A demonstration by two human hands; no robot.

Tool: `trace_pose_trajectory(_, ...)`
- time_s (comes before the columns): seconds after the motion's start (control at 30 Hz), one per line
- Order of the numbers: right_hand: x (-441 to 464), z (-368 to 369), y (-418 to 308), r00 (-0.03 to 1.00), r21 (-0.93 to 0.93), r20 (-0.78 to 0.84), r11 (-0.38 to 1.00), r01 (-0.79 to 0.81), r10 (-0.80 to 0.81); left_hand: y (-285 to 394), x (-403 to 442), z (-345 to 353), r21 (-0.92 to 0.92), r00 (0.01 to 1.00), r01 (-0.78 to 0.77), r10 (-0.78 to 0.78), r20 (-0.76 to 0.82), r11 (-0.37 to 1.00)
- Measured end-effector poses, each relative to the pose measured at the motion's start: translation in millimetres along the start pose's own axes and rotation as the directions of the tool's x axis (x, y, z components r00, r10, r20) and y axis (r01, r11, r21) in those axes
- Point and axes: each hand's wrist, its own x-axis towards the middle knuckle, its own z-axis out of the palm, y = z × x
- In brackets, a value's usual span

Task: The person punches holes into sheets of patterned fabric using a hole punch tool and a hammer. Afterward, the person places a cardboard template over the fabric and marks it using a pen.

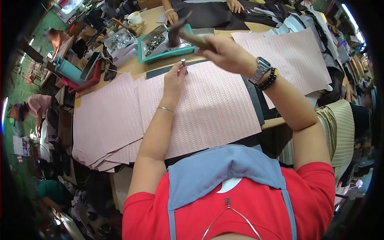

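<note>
My right hand (224, 52) grips the wooden handle of a hammer (175, 35), its dark head raised and blurred above the teal tray. Below and to the left of it, my left hand (174, 82) pinches a short metal punch (184, 62), held upright near the far edge of a pale pink sheet (216, 108) with a woven herringbone texture. The punch's lower end is hidden by my fingers. A dark board (251, 98) lies under this sheet.
More pink sheets lie stacked at left (106, 116) and right (292, 56). A teal tray (144, 59) holds small metal pieces. Beyond it are a white cup (135, 18) and a co-worker's hands (235, 6) on dark material. A cushioned chair (340, 132) stands at right.
</note>
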Motion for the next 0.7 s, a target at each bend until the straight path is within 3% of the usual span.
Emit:
trace_pose_trajectory(0.07,10,-7,-4,0.918,0.146,-0.332,0.95,0.275,-0.215,1,-1,0,0.013,1.0,-0.007,0.007,-0.005,1.0)
trace_pose_trajectory(0.17,13,-8,-16,0.853,0.449,-0.511,0.815,0.366,-0.102,-2,0,0,0.019,1.0,-0.016,0.016,-0.021,1.0)
trace_pose_trajectory(0.27,-7,31,17,0.943,0.298,-0.31,0.929,0.22,-0.123,-3,2,2,0.021,0.999,-0.027,0.027,-0.032,0.999)
trace_pose_trajectory(0.3,-17,39,17,0.996,0.166,-0.093,0.986,0.007,0.008,-2,1,2,0.019,0.999,-0.021,0.021,-0.031,1.0)
trace_pose_trajectory(0.33,-25,43,18,0.979,-0.012,0.103,0.984,-0.178,0.178,-1,0,2,0.019,0.999,-0.013,0.014,-0.03,1.0)
trace_pose_trajectory(0.43,-35,24,24,0.958,0.012,0.192,0.975,-0.22,0.213,-4,-1,2,0.162,0.997,-0.08,0.076,0.032,0.984)
trace_pose_trajectory(0.53,-80,19,34,0.954,0.14,0.09,0.945,-0.295,0.285,-1,1,2,0.035,0.999,-0.009,0.01,-0.034,0.999)
trace_pose_trajectory(0.6,-128,23,56,0.936,0.174,-0.129,0.937,-0.303,0.327,-15,5,3,-0.069,0.998,0.024,-0.027,-0.05,0.997)
trace_pose_trajectory(0.7,-205,11,80,0.8,-0.112,-0.306,0.814,-0.57,0.517,-19,8,1,-0.331,0.985,0.064,-0.113,-0.132,0.941)
